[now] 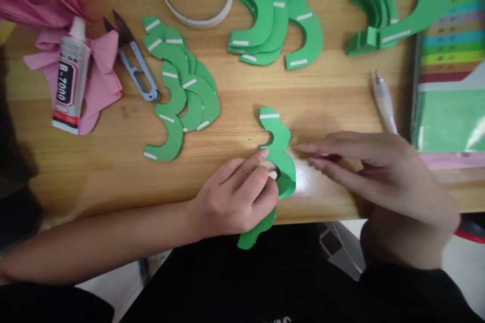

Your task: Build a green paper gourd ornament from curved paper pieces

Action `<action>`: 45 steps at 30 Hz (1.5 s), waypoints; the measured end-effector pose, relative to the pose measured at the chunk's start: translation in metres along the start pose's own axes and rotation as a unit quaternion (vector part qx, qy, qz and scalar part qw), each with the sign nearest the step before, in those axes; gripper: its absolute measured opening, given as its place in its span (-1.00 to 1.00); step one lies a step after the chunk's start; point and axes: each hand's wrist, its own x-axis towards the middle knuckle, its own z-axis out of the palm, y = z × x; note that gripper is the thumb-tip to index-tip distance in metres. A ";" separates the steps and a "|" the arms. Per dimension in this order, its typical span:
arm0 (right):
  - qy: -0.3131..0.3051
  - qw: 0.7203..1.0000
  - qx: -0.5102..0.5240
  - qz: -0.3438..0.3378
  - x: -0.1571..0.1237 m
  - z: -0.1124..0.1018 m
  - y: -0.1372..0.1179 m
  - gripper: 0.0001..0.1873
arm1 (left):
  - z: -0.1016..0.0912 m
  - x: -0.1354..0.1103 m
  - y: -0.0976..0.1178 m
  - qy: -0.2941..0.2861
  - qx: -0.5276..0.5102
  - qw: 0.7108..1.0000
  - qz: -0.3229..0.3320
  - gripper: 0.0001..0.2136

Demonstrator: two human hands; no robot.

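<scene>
My left hand (240,194) is closed on a wavy green paper cutout (286,164) near the table's front edge. Its fingers cover part of the paper, and the lower end sticks out past the edge. A white strip crosses the cutout's top end, and a small white bit shows by my fingertips. To the right of the paper, my right hand (382,171) hovers with fingers stretched out, thumb and index slightly apart, nothing visible between them. Left of the cutout lies a cluster of similar green curved pieces (174,93) with white strips.
A tape roll (197,23), thread snips (138,68) and a B-7000 glue tube (70,81) on pink paper (102,68) lie to the left. More green pieces (275,25) and a green stack (379,10) are at the back. A pen (385,103) lies beside a colour-paper pack (450,116).
</scene>
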 end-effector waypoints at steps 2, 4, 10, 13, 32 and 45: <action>0.028 0.999 -0.025 0.004 -0.005 0.012 -0.005 -0.70 | 0.000 0.000 0.000 -0.002 0.002 1.000 -0.001 -0.91; 0.077 0.995 -0.051 0.030 -0.013 0.028 -0.011 -0.64 | 0.000 0.001 0.000 0.001 0.004 1.000 0.001 -0.91; 0.165 0.975 -0.143 0.044 -0.035 0.068 -0.019 -0.45 | 0.000 0.000 -0.001 0.005 0.010 1.000 0.009 -0.91; 0.157 0.971 -0.179 0.027 -0.036 0.071 -0.019 -0.44 | 0.000 0.000 -0.001 0.009 0.011 1.000 0.014 -0.92; 0.118 0.935 -0.330 -0.043 -0.034 0.069 -0.019 -0.39 | 0.002 -0.002 -0.001 0.001 0.028 0.999 0.024 -0.94; 0.092 0.922 -0.368 -0.077 -0.033 0.056 -0.016 -0.53 | 0.002 -0.004 -0.001 -0.009 0.042 0.999 0.024 -0.92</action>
